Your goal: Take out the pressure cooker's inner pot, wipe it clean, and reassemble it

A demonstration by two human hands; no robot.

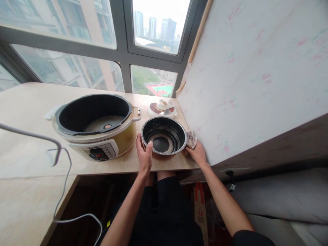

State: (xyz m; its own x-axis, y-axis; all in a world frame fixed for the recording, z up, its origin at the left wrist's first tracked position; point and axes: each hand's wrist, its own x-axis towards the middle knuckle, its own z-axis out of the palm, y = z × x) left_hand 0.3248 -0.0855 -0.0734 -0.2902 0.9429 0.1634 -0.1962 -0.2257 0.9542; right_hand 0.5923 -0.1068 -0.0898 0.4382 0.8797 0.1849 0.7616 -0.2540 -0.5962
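Observation:
A black inner cooking pot [164, 136] rests on the wooden ledge, its open top facing up. My left hand [145, 153] grips its left side, thumb over the rim and fingers around the outer wall. At the pot's right side my right hand [197, 153] is closed on a crumpled greyish cloth [191, 140], which touches the outer wall by the rim. Left of the pot stands the electric pressure cooker [123, 136], lidless, with its dark inside and bottom plate showing. Behind the pot lies the cooker's lid [162, 108], partly hidden by the pot's rim.
The wooden ledge [30, 102] runs along the window [153, 61], with a papered wall [243, 85] close on the right. A grey cable [67, 171] loops at the left. Below the ledge, a paper bag [200, 212] stands beside my legs.

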